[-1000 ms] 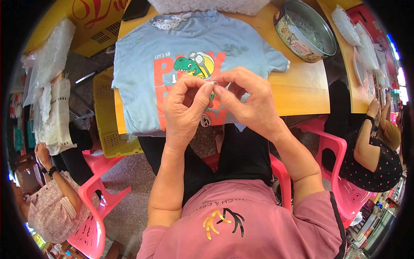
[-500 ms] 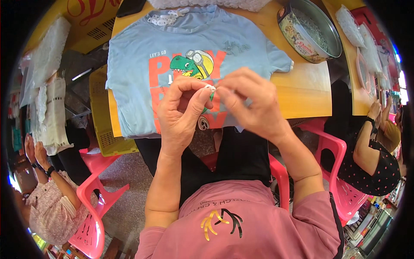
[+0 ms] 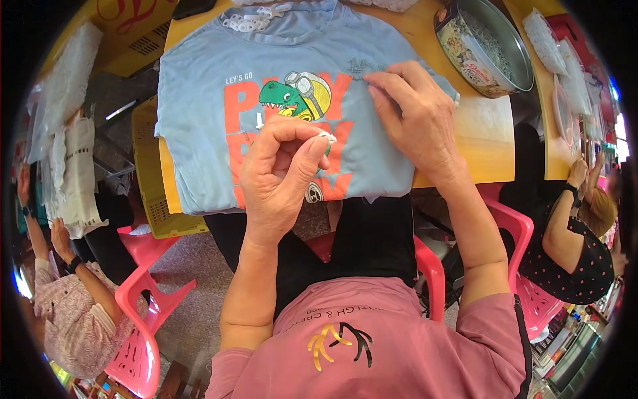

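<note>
Between the thumb and forefinger of my left hand (image 3: 279,166) is a small white plastic piece (image 3: 326,137), held above the printed front of a light blue T-shirt (image 3: 193,86). My right hand (image 3: 422,113) is over the shirt's right side, its thumb and forefinger slightly apart beside a small heap of thin, silvery metal bits (image 3: 362,67). Their exact kind is too small to make out. Several similar white plastic pieces (image 3: 254,20) lie heaped at the shirt's collar.
A round tin (image 3: 473,56) holding more silvery bits stands at the table's (image 3: 482,139) far right. A yellow crate (image 3: 159,206) sits at the table's left side. People sit on both sides, near pink chairs (image 3: 143,299).
My right hand has left the white plastic piece and moved right and away from me, to the silvery heap. My left hand keeps its pinch, nearly in place.
</note>
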`<state>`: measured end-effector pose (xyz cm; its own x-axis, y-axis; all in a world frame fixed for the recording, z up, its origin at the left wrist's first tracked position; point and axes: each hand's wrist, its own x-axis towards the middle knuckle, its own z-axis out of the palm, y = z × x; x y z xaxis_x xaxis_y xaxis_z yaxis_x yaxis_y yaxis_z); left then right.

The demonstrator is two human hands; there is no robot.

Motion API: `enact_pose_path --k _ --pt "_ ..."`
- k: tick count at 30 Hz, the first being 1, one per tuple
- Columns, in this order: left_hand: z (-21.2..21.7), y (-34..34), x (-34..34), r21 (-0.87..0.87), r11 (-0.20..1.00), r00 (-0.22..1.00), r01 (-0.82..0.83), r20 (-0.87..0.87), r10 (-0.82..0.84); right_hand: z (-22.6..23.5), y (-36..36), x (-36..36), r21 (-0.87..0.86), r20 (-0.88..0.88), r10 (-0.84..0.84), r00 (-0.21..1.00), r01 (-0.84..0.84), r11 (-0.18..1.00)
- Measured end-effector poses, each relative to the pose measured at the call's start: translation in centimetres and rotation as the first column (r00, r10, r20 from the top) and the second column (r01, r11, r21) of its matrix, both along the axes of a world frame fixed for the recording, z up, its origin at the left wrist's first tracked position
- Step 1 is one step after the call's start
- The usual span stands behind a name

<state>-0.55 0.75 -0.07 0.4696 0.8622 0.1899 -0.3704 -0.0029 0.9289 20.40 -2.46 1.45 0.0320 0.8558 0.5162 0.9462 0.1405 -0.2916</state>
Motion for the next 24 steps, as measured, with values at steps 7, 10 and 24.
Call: enact_pose_path --k 7,10,24 --pt "-0.2 0.0 0.0 -0.006 1.0 0.999 -0.016 0.034 0.016 1.2 -1.5 0.5 -0.06 -0.065 -0.015 0.998 0.011 0.998" --pt "-0.1 0.2 0.0 -0.012 0.999 0.998 -0.031 0.053 0.032 1.3 -1.5 1.0 -0.07 -0.059 -0.037 0.998 0.033 0.997" --pt "-0.5 0.2 0.0 -0.046 0.998 0.994 -0.035 0.101 0.04 0.8 -1.0 -0.2 -0.05 0.072 0.051 0.996 -0.048 0.998"
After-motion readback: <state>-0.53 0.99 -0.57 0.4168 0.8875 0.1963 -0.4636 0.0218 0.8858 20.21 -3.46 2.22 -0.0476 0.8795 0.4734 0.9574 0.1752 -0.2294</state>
